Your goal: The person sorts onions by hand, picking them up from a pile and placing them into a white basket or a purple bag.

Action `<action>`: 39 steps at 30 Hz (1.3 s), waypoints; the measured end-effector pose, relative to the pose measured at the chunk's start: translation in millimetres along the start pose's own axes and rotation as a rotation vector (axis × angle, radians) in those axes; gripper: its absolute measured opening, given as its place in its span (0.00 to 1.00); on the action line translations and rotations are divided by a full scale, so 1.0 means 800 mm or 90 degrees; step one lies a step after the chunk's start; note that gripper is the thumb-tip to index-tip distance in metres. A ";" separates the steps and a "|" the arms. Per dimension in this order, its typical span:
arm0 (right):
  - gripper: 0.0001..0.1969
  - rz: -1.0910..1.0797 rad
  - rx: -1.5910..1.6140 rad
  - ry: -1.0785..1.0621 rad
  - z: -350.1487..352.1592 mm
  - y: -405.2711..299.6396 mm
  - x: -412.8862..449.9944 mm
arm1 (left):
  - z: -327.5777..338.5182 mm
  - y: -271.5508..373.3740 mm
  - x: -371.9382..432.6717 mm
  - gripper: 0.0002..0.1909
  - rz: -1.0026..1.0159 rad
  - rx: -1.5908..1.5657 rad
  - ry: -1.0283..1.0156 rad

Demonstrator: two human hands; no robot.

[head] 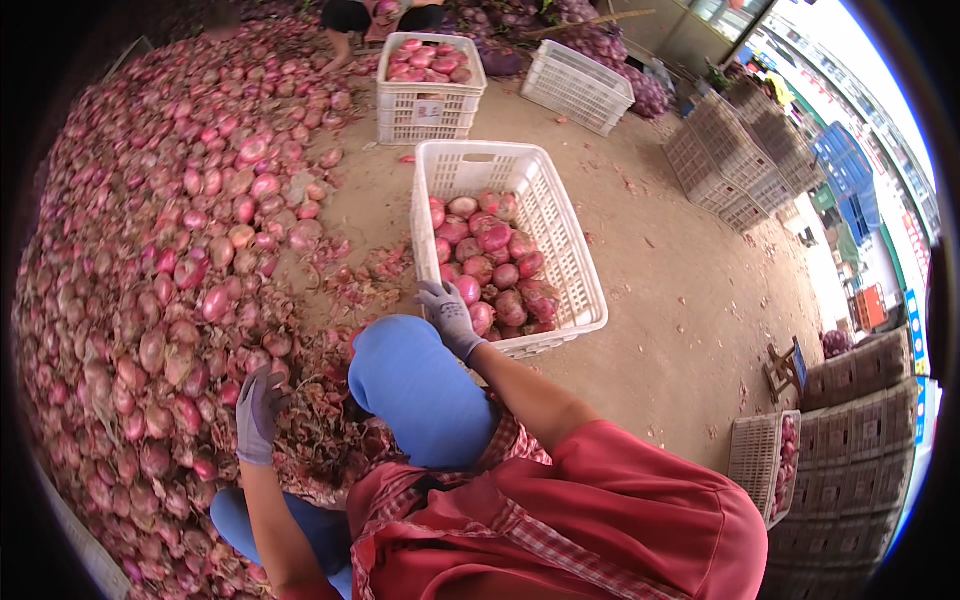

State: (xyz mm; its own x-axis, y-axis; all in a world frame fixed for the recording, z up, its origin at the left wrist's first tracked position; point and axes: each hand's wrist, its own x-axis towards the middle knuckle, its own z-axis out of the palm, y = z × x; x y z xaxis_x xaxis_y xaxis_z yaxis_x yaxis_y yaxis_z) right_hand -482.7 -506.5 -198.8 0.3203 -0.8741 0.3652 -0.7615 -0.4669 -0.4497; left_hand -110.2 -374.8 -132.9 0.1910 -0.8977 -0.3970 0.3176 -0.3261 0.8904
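My left hand [259, 416], in a grey glove, is at the near edge of a large heap of red onions [172, 270]. Its thumb and fingers are apart, and an onion [277, 343] lies just beyond the fingertips. At the near left corner of a white plastic crate [574, 247], my right hand [450, 313] lies over the rim, also gloved; whether it grips the rim is hard to see. Red onions [491, 259] partly fill this crate. Dry onion skins [322, 427] are piled between my left hand and my blue-covered knee [420, 382].
Beyond stands a stack of white crates [427, 112] topped with onions, beside a tilted crate [577, 86]. Another person's leg [341, 52] shows behind. Stacked crates [720, 161] and a small wooden stool [784, 371] are at the right. Purple mesh sacks [600, 45] lie at the back.
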 end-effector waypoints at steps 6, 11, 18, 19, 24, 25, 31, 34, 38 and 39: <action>0.11 -0.001 -0.026 -0.016 -0.009 -0.006 0.003 | 0.014 0.059 -0.106 0.18 0.127 0.029 0.002; 0.12 0.067 -0.238 -0.026 -0.005 -0.053 -0.002 | -0.002 0.066 -0.179 0.18 0.205 0.112 0.041; 0.13 -0.096 -0.004 -0.140 0.042 -0.086 0.003 | 0.015 0.044 -0.226 0.17 0.224 0.061 0.158; 0.13 -0.076 0.105 -0.217 0.070 -0.077 0.012 | 0.018 0.036 -0.225 0.16 0.213 0.022 0.170; 0.15 0.026 0.410 -0.454 0.150 -0.081 0.034 | 0.028 -0.026 -0.183 0.15 0.139 0.023 0.096; 0.16 -0.009 0.372 -0.478 0.172 -0.089 0.044 | 0.026 -0.039 -0.173 0.15 0.120 -0.011 0.078; 0.25 -0.219 -0.048 -0.644 0.250 -0.170 0.155 | 0.007 -0.100 -0.124 0.13 0.061 -0.024 0.108; 0.27 -0.286 -0.009 -0.615 0.307 -0.192 0.197 | -0.006 -0.101 -0.116 0.14 -0.046 -0.043 0.091; 0.37 -0.362 -0.183 -0.602 0.393 -0.210 0.199 | -0.021 -0.118 -0.107 0.15 -0.111 -0.158 0.135; 0.38 -0.347 -0.185 -0.618 0.402 -0.214 0.196 | -0.023 -0.119 -0.106 0.15 -0.126 -0.173 0.155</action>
State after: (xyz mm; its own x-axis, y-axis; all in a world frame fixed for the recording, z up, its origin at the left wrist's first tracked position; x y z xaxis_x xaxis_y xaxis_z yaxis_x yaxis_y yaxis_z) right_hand -121.1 -606.8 -327.1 0.8502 -0.3594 -0.3847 -0.4490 -0.8766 -0.1732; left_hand -139.3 -261.9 -187.6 0.3051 -0.7193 -0.6241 0.5978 -0.3654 0.7135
